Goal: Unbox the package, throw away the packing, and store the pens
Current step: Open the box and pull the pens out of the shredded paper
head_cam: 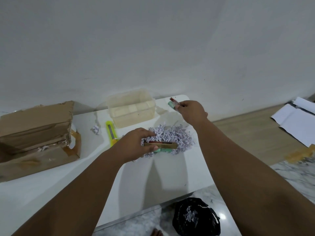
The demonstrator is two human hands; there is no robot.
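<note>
Pens: right hand grips a few over the table's far right corner, beside the empty tub, likely to drop in. Left hand pinches more pens out of the shreds mid-table. Bin bag sits below the near edge, handy for sweeping shreds. Box crowds the left; near table free.

At left, the box is rough brown cardboard with glossy tape. The tub is cloudy translucent plastic. Crinkled paper shreds lie on the smooth white desk.
</note>
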